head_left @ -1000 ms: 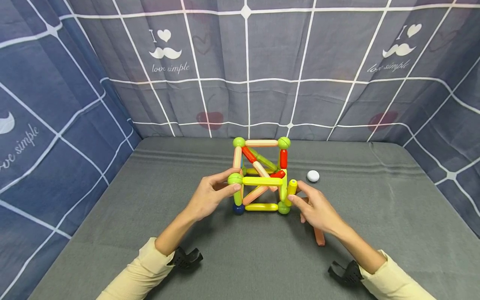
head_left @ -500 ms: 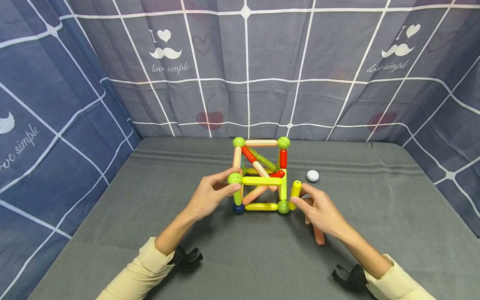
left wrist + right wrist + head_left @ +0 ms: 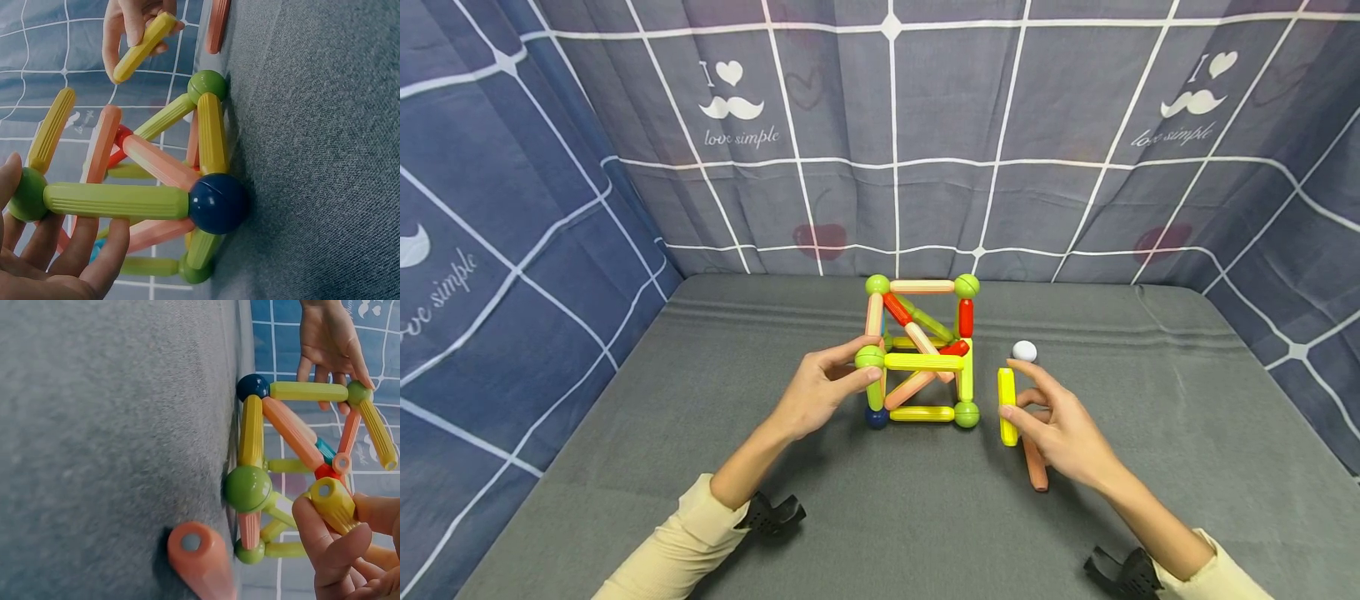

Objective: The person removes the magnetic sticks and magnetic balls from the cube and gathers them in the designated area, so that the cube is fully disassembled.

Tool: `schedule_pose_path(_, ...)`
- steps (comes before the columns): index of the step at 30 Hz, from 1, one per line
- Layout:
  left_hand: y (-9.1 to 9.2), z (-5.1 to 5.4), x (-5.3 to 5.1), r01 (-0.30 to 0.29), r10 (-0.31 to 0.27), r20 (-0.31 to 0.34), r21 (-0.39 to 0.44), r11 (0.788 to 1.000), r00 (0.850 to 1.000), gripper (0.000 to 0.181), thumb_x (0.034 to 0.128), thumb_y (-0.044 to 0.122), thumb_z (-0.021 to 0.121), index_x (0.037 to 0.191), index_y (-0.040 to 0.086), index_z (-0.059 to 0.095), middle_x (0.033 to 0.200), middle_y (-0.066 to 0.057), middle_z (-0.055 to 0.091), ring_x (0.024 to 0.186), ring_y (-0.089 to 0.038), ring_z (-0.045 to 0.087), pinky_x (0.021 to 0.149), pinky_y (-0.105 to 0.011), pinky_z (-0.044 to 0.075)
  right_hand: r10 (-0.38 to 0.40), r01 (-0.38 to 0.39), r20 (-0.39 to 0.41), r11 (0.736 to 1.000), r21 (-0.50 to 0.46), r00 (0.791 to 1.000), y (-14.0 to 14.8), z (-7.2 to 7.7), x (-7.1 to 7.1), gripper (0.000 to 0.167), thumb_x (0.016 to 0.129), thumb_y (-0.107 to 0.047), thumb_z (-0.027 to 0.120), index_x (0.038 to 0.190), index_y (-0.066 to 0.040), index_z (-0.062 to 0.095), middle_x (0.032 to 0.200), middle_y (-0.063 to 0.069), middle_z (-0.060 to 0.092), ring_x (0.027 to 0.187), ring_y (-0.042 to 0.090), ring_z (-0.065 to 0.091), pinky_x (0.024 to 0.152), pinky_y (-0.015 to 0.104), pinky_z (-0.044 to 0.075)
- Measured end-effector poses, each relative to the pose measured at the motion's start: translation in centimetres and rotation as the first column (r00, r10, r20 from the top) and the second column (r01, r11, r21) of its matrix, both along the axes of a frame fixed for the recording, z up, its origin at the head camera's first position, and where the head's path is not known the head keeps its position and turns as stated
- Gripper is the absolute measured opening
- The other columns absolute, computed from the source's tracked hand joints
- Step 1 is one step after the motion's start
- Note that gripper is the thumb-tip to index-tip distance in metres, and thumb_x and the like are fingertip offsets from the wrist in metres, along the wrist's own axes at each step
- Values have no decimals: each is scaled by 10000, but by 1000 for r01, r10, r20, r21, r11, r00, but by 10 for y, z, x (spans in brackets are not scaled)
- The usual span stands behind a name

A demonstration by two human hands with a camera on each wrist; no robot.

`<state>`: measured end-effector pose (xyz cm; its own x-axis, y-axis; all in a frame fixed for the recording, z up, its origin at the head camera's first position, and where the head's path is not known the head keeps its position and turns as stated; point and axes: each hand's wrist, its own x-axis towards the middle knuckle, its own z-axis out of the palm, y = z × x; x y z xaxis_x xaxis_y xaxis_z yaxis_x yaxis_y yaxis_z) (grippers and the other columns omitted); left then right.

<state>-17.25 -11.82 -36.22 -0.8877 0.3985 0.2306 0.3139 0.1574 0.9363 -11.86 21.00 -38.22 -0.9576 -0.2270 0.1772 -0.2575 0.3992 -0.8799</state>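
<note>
A frame of magnetic rods and balls stands mid-table. My left hand (image 3: 816,396) grips the green ball (image 3: 870,357) at its front upper left corner, thumb and fingers on either side. Under that ball, a lime rod (image 3: 119,201) runs down to a dark blue ball (image 3: 219,203). From the same ball a yellow rod (image 3: 923,362) reaches right; the wrist views show its far end free. My right hand (image 3: 1067,429) pinches another yellow rod (image 3: 1007,408) between thumb and fingers, apart from the frame. Nearest it on the frame is the lower right green ball (image 3: 966,414).
Beyond the right hand lies a white ball (image 3: 1024,351). An orange rod (image 3: 1036,471) lies on the grey table (image 3: 910,517), partly hidden beneath that hand. A checked curtain (image 3: 955,200) closes off the back and sides.
My right hand has moved right and a little nearer, carrying the yellow rod away from the frame's right side; the rod's tilt has changed. My left hand keeps its place on the green ball.
</note>
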Motion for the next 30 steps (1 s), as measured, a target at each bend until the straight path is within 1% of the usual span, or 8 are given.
schedule_pose_path(3,0,0,0,-3,3,3,-7,1000,1000,450,945,148,689,1383,119,589,1177,-66,686,910,-289,675,814,-345,556,0,1,17,1000,-10,1000,5,-2,4,518,946,-109,681,1413,-170,462,862,112,638,446,231,557,384,297,428)
schedule_pose_path(6,0,0,0,-4,4,5,-11,1000,1000,456,944,148,691,1386,123,587,1182,-64,685,904,-288,674,817,-350,555,1,-1,29,1000,-11,1000,11,-3,8,509,944,-115,685,1404,-155,468,849,117,630,396,202,502,362,318,430)
schedule_pose_path(8,0,0,0,-4,4,5,-11,1000,1000,458,943,148,691,1389,122,584,1182,-64,684,905,-285,674,819,-351,554,-14,14,42,1000,4,999,16,-5,10,509,939,-129,695,1398,-146,474,848,116,628,394,195,490,367,326,437)
schedule_pose_path(14,0,0,-1,-2,3,2,-10,1000,1000,452,944,148,691,1383,118,589,1154,-71,691,908,-290,674,816,-352,557,-49,42,103,997,64,994,35,-9,15,518,928,-152,712,1377,-51,476,881,142,587,461,220,538,411,329,462)
schedule_pose_path(19,0,0,-2,1,-1,0,-2,1000,1000,452,944,137,689,1382,104,587,1140,-83,694,912,-307,676,817,-353,559,-65,48,124,989,138,990,47,-15,19,516,915,-145,722,1354,-4,491,907,136,565,435,173,509,434,327,477)
schedule_pose_path(25,0,1,-2,-1,1,3,-2,1000,1000,473,943,138,691,1393,65,567,1190,-78,682,917,-287,677,824,-349,557,-57,23,144,973,229,988,53,-21,19,535,904,-170,734,1334,48,501,847,86,572,398,158,496,406,331,470)
schedule_pose_path(30,0,0,-1,-2,2,7,-5,1000,1000,463,941,144,695,1386,94,581,1181,-79,687,919,-280,678,822,-351,558,-48,6,169,971,240,984,54,-22,18,559,901,-183,740,1334,69,492,816,71,589,384,169,492,389,344,472)
